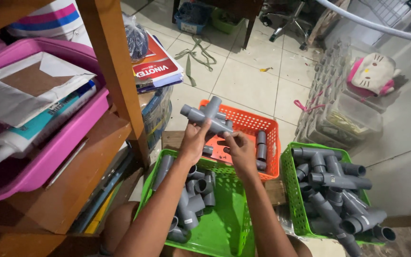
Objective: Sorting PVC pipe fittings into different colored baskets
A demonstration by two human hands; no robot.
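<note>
My left hand [193, 141] and my right hand [239, 151] together hold a grey plastic pipe assembly [206, 117], a cross of joined fittings, above an orange basket [250, 124]. The left hand grips its long lower tube; the right hand pinches the end near the basket's middle. The orange basket holds a few more grey pipe pieces [261, 145]. Below my forearms sits a green basket [228, 223] with several grey elbow and tee fittings [191, 197] along its left side.
A second green basket [289, 183] on the right is piled with joined grey pipe assemblies [338, 195]. A wooden shelf post [115, 71] and a pink tray [48, 162] stand at left. Clear plastic bins [343, 119] stand on the tiled floor [248, 76] beyond.
</note>
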